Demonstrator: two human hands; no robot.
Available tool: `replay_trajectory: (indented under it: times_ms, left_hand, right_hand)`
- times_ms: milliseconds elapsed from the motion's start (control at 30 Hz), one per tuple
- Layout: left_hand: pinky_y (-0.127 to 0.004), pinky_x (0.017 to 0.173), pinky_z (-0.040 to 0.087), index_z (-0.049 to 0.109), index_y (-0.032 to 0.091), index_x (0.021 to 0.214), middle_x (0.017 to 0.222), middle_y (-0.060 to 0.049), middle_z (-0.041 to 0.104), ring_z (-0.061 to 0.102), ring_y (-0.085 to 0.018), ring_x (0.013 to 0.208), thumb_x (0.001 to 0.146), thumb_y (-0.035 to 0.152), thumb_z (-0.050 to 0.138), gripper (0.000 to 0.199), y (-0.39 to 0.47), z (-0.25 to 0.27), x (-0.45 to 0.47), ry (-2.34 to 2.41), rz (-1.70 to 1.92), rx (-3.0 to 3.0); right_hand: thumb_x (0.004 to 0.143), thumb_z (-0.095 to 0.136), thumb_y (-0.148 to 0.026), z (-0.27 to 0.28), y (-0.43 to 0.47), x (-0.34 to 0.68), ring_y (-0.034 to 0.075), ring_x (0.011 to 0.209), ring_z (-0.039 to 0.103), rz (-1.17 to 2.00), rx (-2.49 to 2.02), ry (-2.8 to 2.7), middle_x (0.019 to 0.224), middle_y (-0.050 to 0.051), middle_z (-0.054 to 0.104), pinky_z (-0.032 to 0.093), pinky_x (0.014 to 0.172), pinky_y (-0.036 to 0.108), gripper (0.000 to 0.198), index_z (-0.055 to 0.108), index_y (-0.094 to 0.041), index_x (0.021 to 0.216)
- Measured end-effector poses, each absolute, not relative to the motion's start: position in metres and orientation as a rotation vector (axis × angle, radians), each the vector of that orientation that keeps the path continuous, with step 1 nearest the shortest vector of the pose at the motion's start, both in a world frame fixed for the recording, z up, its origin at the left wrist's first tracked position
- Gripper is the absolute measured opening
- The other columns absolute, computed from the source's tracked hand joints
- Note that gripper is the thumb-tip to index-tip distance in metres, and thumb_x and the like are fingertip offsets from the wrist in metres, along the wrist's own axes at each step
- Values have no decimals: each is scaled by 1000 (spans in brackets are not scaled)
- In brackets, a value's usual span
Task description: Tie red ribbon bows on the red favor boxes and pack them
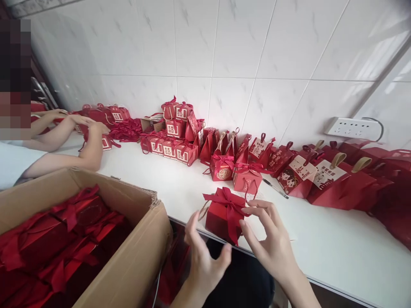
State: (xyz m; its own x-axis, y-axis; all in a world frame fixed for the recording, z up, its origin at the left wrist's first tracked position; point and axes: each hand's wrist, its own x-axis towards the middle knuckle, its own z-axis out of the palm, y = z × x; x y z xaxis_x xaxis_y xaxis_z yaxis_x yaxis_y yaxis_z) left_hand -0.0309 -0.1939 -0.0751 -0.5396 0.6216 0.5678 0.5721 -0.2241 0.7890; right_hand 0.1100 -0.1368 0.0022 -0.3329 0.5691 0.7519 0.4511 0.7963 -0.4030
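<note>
A red gift box (221, 218) with a red ribbon bow (228, 201) on top sits at the near edge of the white table, twisted cord handles at its sides. My left hand (207, 261) is just in front of the box's left side, thumb and fingers spread, holding nothing. At the box's right, my right hand (271, 235) has its fingers curved and apart, with the fingertips beside the ribbon's end. Whether those fingertips touch the ribbon I cannot tell. Right behind stand two more ribboned boxes, one with a gold emblem (224, 173) and one plain red (247, 179).
A cardboard carton (128, 226) at left holds several ribboned red boxes. Stacked red boxes (173, 128) and gift bags (298, 175) line the wall. A pen (275, 188) lies on the table (346, 248). A co-worker's arms (73, 158) handle boxes at far left. A power strip (355, 128) is on the right.
</note>
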Motion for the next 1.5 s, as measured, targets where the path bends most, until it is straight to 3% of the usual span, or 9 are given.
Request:
replay_trajectory:
  times_ms: [167, 333, 567, 700, 800, 1000, 1167, 1367, 1500]
  left_hand:
    - [-41, 103, 35, 46, 22, 122, 128, -9, 52, 46, -22, 122, 88, 37, 38, 38, -166, -23, -72, 1750, 1664, 1590]
    - [-41, 99, 36, 59, 21, 98, 93, -5, 67, 60, -20, 95, 86, 37, 37, 30, -134, 5, -90, 1831, 1326, 1612]
    - [-38, 96, 35, 60, 22, 83, 100, -4, 63, 56, -22, 101, 81, 39, 45, 23, -130, -3, -97, 1944, 1130, 1550]
    - [-26, 65, 41, 49, 21, 66, 60, 3, 51, 52, -15, 63, 83, 47, 38, 33, -129, -3, -98, 1736, 1025, 1520]
    - [-23, 52, 34, 42, 21, 62, 53, 5, 39, 41, -12, 51, 83, 44, 41, 31, -139, 2, -93, 1680, 1110, 1487]
    - [-22, 68, 45, 51, 20, 68, 82, -1, 57, 56, -14, 78, 84, 36, 44, 24, -174, 11, -78, 1523, 1235, 1604]
    - [-25, 79, 48, 51, 20, 64, 97, -3, 59, 58, -17, 92, 82, 34, 51, 23, -186, 11, -81, 1510, 1142, 1760]
    - [-31, 91, 45, 56, 22, 104, 112, -5, 56, 54, -18, 107, 85, 31, 44, 24, -144, 19, -77, 1581, 1268, 1822]
    - [-33, 92, 43, 58, 20, 84, 101, -4, 59, 55, -18, 101, 84, 29, 47, 14, -127, 13, -65, 1645, 1236, 1961]
  right_hand:
    - [91, 48, -35, 3, -138, 121, 22, 93, 55, 174, -865, -1958, 99, 8, 51, 51, 74, 33, 16, 57, -22, 93]
    - [91, 49, -32, -8, -149, 116, 24, 99, 54, 224, -847, -2046, 107, 10, 50, 51, 80, 36, 15, 55, -21, 98]
    - [91, 49, -27, -13, -155, 105, 24, 102, 53, 235, -804, -2047, 109, 12, 48, 51, 80, 37, 11, 54, -21, 99]
    - [91, 49, -26, -11, -157, 104, 24, 100, 54, 212, -795, -2054, 110, 12, 48, 52, 80, 38, 11, 54, -21, 99]
    - [90, 50, -25, -11, -159, 103, 25, 101, 54, 156, -800, -2067, 111, 13, 49, 51, 81, 40, 13, 53, -21, 103]
    - [91, 49, -22, -11, -157, 82, 26, 105, 53, -117, -748, -2087, 110, 14, 55, 38, 95, 49, 28, 46, -16, 119]
    - [92, 43, -11, -17, -152, 72, 20, 94, 58, -86, -711, -2053, 92, 5, 62, 31, 99, 46, 17, 54, -19, 102]
    - [90, 48, -7, -21, -156, 79, 20, 97, 57, -55, -559, -2043, 92, 5, 63, 34, 98, 46, 18, 58, -17, 100]
    - [90, 49, -7, -21, -161, 86, 18, 91, 59, -87, -485, -2061, 88, 5, 64, 35, 98, 45, 16, 59, -16, 100]
